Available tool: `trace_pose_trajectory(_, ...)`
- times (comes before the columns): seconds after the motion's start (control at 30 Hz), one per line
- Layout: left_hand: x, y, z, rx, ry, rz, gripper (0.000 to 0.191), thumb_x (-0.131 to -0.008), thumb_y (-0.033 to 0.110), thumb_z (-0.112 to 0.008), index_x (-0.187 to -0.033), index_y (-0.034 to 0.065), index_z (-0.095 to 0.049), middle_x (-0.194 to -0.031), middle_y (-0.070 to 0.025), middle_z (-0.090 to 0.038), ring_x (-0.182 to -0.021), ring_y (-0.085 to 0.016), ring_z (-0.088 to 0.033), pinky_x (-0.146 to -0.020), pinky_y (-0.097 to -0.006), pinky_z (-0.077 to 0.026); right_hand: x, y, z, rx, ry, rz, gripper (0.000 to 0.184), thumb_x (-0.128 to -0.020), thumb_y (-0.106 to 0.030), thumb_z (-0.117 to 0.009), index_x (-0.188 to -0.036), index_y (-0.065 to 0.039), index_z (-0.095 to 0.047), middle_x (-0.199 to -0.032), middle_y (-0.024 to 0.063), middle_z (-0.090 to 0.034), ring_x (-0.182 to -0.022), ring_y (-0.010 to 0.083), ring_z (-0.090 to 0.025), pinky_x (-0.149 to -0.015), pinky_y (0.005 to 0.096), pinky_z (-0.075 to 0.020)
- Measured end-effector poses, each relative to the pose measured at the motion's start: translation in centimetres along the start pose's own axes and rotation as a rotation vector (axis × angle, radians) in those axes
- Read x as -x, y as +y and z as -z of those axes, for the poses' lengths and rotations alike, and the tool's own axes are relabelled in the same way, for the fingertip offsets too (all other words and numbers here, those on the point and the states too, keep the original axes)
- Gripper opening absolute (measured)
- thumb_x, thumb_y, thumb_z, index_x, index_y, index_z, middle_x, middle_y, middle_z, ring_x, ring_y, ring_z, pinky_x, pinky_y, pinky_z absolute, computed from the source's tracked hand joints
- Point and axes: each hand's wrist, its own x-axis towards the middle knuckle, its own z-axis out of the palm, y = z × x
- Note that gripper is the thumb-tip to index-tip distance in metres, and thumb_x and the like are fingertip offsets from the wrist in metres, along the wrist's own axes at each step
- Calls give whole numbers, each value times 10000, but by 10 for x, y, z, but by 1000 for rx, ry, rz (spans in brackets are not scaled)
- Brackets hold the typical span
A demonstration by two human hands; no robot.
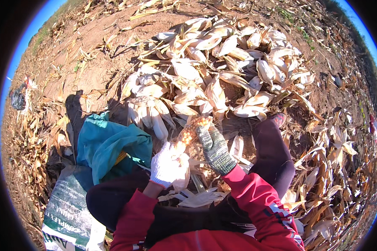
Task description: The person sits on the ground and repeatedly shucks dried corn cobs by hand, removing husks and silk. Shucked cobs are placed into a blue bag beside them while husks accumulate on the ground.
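Note:
An ear of maize (188, 133), its orange-yellow kernels bare at the upper part and with gaps between them, is held over my crossed legs. My left hand (168, 165), in a white knitted glove, grips its lower end, where pale husk hangs down. On the upper right side of the ear, my right hand (214, 147), in a grey-green knitted glove, has its fingers closed on it. Beyond both hands lies a large heap of dry maize ears in husk (191, 72). Loose husks (204, 198) lie between my legs.
To the left stands a teal sack (113, 138) with yellow maize partly visible inside. A printed white and green sack (70, 204) lies below it. Dry stalks and leaves (320, 182) cover the ground at the right. Small red and white shapes (375, 128) show at the far right.

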Motion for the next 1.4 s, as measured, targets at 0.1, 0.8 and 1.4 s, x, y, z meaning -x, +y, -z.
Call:
trace_pose_trajectory(0.1,4,1,-2,1075,-84,246,124,-851,196,-531,-877,103,-608,-798,-100,-595,-802,-292,-578,-711,-386,-505,-7,-12,10,26,-66,-274,337,-990,-304,-473,-1053,-16,-637,-867,252,-642,-826,416,-629,-713,457,-495)
trace_pose_trajectory(0.8,1,6,30,1861,-74,786,332,-995,164,-396,-1195,-39,-564,-1049,-158,-672,-900,-269,-682,-805,-357,-578,30,12,-19,526,-1231,-84,301,-859,-306,-569,-1024,-92,-701,-1028,141,-706,-960,313,-682,-809,467,-521)
trace_pose_trajectory(1.4,33,-4,-25,1254,-248,732,163,-949,101,-519,-1052,62,-639,-883,-17,-666,-733,-127,-647,-621,-263,-530,14,-10,-9,-623,-105,-374,714,-745,-40,-806,-1328,-38,-393,-1214,64,-529,-1127,153,-522,-988,322,-449)
